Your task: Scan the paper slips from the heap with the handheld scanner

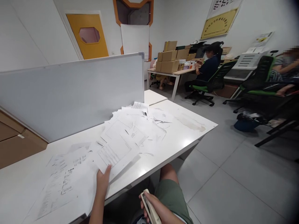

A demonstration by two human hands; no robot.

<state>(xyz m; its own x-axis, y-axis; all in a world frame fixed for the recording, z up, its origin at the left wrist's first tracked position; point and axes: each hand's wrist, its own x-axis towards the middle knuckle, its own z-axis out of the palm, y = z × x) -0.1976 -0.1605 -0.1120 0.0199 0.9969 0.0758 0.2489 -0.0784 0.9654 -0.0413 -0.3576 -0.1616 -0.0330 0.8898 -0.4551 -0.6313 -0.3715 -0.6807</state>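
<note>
My left hand grips the near edge of a sheet of paper, thumb on top and fingers out of sight beneath. That sheet is tilted up off the white table. In my right hand, below the table's front edge and over my lap, is a cream stapler. The fingers wrap round its body. Beyond the held sheet lies a loose heap of papers, overlapping at many angles. Left of my left hand, more printed sheets are spread flat.
A whitish divider panel runs along the table's back. A cardboard box stands at the left. Across the room a person sits by stacked boxes; another person sits at far right. Office chairs stand on the tiled floor.
</note>
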